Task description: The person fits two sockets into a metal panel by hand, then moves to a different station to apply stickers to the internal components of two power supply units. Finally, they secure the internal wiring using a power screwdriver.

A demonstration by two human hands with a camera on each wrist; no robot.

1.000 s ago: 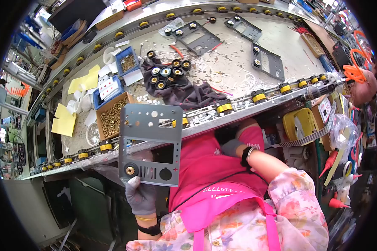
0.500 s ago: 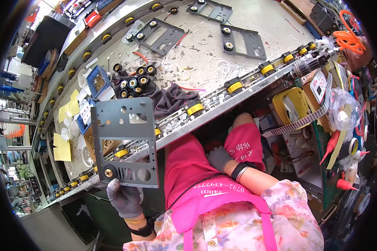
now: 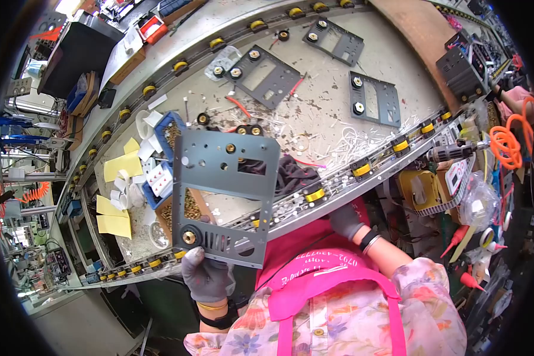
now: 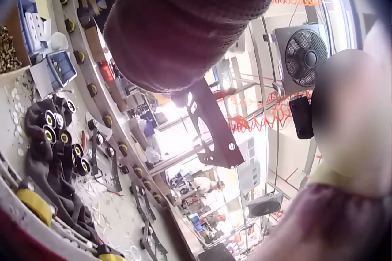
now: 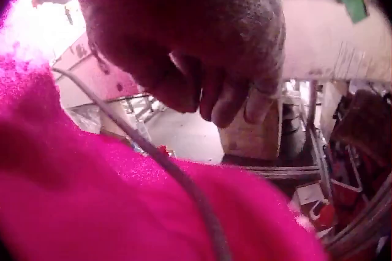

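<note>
My gloved left hand (image 3: 207,277) grips a dark grey metal panel (image 3: 228,178) by its lower left corner, thumb on the near face. The panel is held up, tilted, in front of the bench edge; it has round holes, slots and a large rectangular cutout. A black round fitting with a brass centre (image 3: 189,236) sits on it just above the thumb. In the left wrist view the panel (image 4: 211,129) shows nearly edge-on beyond the glove. My gloved right hand (image 3: 345,222) is low by the pink apron (image 3: 314,276), fingers loosely curled in the right wrist view, holding nothing.
Three similar panels (image 3: 267,77) lie on the bench. A dark cloth (image 3: 293,177) and a box of brass parts (image 3: 199,207) are partly behind the held panel. A rail with yellow rollers (image 3: 314,194) runs along the front edge. An orange coiled hose (image 3: 507,139) hangs at right.
The head view has swung left-right and tilted, shifting the whole scene. The panel stays in my left hand, which appeared further left half a second ago. The right hand remains low near the apron.
</note>
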